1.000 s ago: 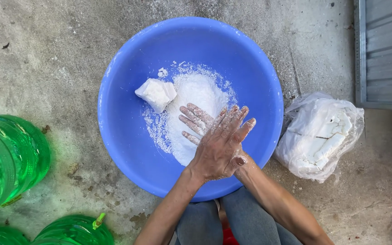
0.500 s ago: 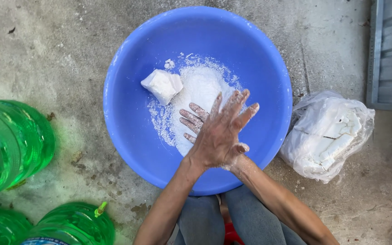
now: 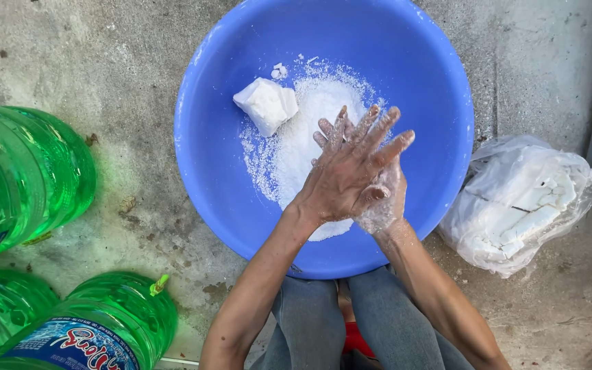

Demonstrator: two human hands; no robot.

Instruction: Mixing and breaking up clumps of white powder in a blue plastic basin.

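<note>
Powder and lump in basin; bottles left, bag right

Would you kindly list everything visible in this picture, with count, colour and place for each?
basin: one, blue, centre, on the concrete floor
powder: one heap, white, inside the basin
lump: one, white, in the basin beside the powder
bag: one, clear plastic with white chunks, right of the basin
bottles: three, green, at left
left hand: one, dusted white, over the basin, pressed on the right hand
right hand: one, powder-coated, under the left hand
</note>
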